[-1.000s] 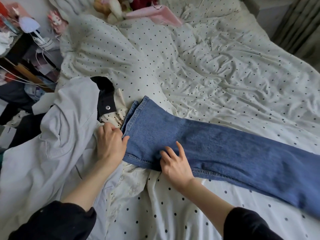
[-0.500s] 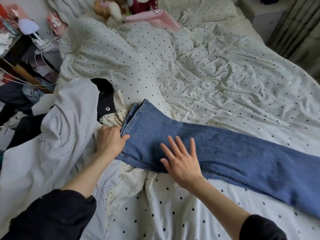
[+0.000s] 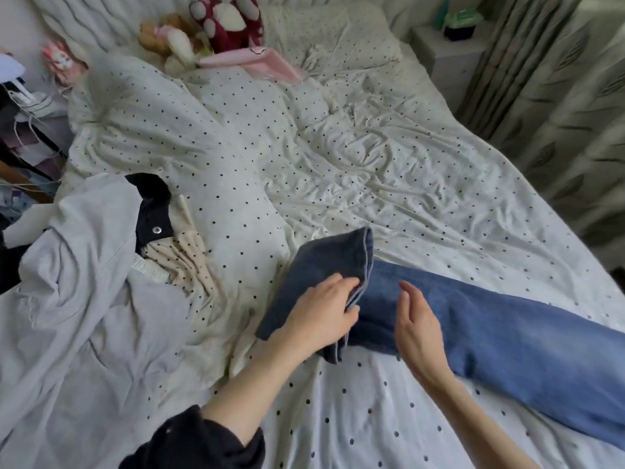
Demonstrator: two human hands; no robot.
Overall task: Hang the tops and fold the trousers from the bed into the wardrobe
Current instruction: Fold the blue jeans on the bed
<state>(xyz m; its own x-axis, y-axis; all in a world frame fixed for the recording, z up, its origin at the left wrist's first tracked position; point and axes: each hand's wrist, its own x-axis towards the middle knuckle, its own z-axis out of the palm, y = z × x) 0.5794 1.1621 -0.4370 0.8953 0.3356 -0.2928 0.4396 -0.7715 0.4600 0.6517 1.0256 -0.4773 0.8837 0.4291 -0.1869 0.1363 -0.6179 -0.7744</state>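
Two bare forearms reach into view from the bottom edge, each ending in a bare hand with no rings, watch or bracelet visible: the left hand [image 3: 319, 319] and the right hand [image 3: 419, 328]. The left arm wears a black sleeve [image 3: 199, 445] of soft, slightly fuzzy fabric, pushed up and bunched in folds below the elbow. The right forearm shows no sleeve before it leaves the picture.

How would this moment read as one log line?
step: folding jeans | left hand: grips waist end, lifted | right hand: open above jeans | bed
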